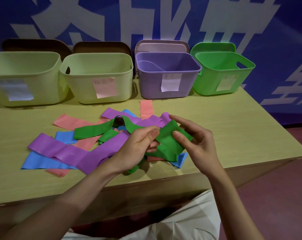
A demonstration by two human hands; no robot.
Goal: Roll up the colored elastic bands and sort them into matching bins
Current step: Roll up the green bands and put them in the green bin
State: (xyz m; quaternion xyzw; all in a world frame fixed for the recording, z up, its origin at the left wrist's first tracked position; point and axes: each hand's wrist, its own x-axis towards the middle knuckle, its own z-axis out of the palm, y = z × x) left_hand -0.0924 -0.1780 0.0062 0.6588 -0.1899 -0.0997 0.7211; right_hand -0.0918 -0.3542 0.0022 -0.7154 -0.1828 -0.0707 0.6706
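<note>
Green elastic band (169, 141), pinched at one end by the left hand (139, 146) and the right hand (195, 141), is lifted just above the pile; rolling looks barely begun. Next: wind it tight, then drop it in the green bin (221, 73), far right of four bins behind the pile; one is purple (167, 75), two pale yellow-green.

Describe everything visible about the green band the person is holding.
The green band is a flat, wide strip of smooth, matte elastic. Both hands pinch one end above the table: left hand, right hand. That end is folded between the fingers, not yet a tight roll. The rest arches back leftward over the purple bands and lies on the pile.
</note>
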